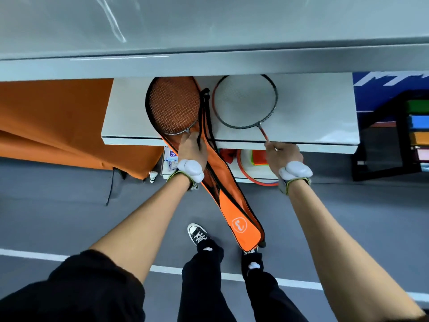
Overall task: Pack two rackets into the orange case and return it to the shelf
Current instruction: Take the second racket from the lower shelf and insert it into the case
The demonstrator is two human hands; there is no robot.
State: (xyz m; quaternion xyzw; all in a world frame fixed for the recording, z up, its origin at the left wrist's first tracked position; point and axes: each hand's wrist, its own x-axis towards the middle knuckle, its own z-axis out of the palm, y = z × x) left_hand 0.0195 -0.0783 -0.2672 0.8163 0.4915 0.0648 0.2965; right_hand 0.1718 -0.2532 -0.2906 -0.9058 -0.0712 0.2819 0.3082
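The orange case (234, 212) lies open on the white shelf (313, 117), and its lower end hangs down past the shelf edge toward the floor. One racket (174, 105) rests with its head in the open top of the case. My left hand (192, 147) grips this racket's neck together with the case and its black strap. A second racket (246, 101) with a dark frame lies flat on the shelf to the right. My right hand (283, 154) holds its red shaft at the shelf edge.
A wider grey shelf (209, 66) overhangs above. An orange cloth (58, 122) hangs at the left, a shuttlecock (152, 176) on the floor below it. Under the shelf sit an orange hoop (255, 175) and coloured items. A black rack (394, 135) stands right. My shoes are on the grey floor.
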